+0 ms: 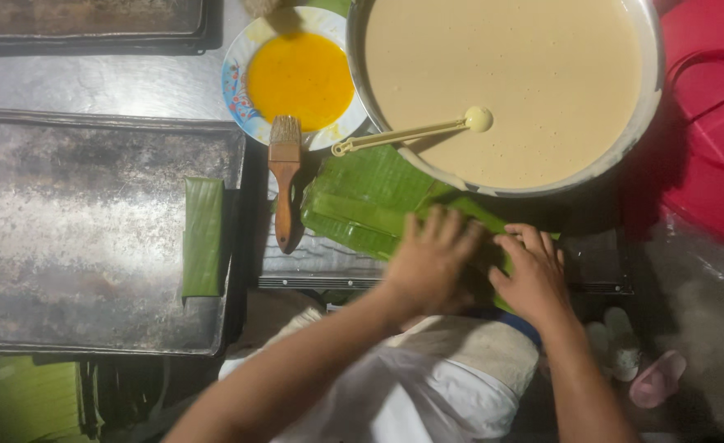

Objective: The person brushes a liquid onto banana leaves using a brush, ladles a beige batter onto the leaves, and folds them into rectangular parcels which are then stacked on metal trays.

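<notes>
Left hand [432,262] and right hand [533,279] lay flat, fingers spread, pressing the banana leaf strips [370,201] on the table, gripping nothing; leaf looked thin, floppy, tear-prone, best pinched at edges; batter basin [649,107] at 12 o'clock, brush [283,176] at 10.

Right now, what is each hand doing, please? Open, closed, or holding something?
Left hand: open, fingers spread, pressing flat on the banana leaf.
Right hand: open, palm down on the same leaf; it grips nothing that I can see.
</notes>
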